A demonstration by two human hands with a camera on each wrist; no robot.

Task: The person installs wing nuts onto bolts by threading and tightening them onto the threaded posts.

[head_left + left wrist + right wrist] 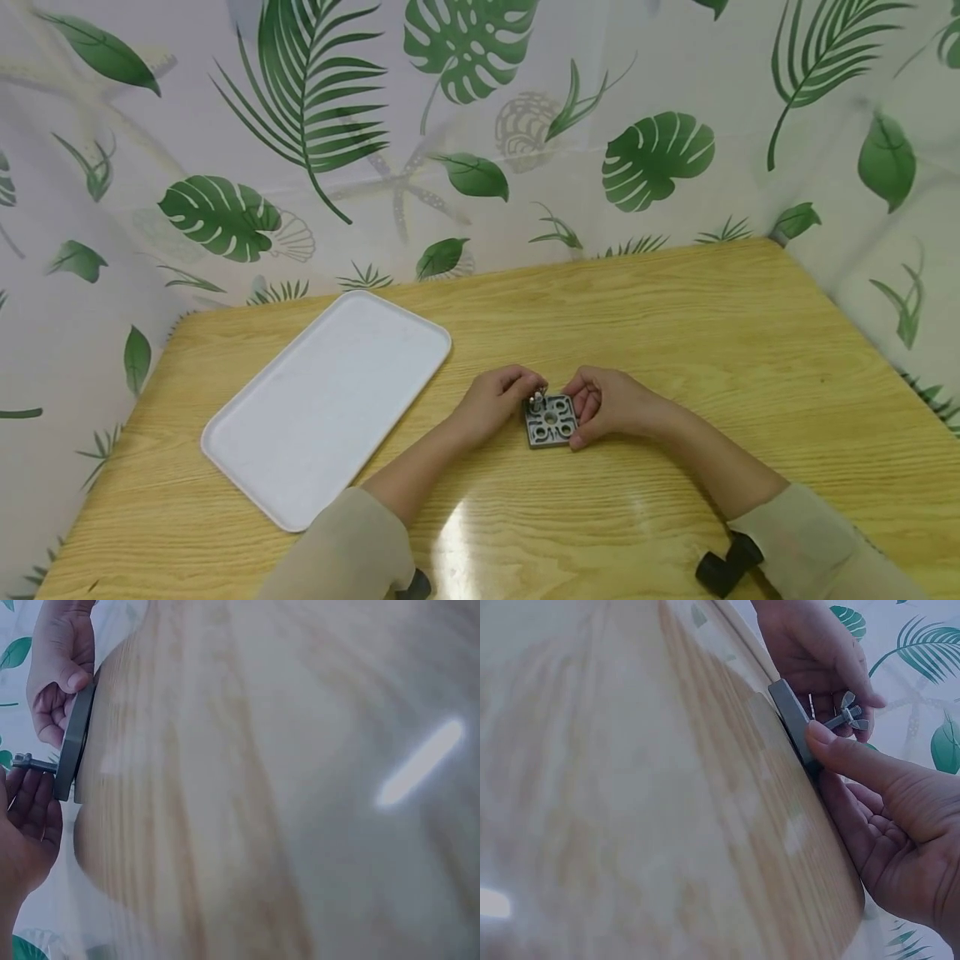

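Note:
A grey square plate (551,421) with round holes at its corners and centre lies on the table in front of me. From its far left corner a bolt (41,766) sticks up, with a small metal wing nut (849,714) near its top end. My left hand (495,403) is at that corner, thumb and curled fingers about the wing nut. On the opposite side my right hand (617,403) pinches the plate's right edge, thumb at the near corner. The right wrist view shows the right thumb (855,757) pressing on the plate's edge.
A white rectangular tray (330,408) lies to the left on the wooden table (675,333). A leaf-patterned cloth (555,192) hangs behind the table and at its sides. Black wrist mounts (727,567) sit by the sleeves. Light glares off the glossy tabletop.

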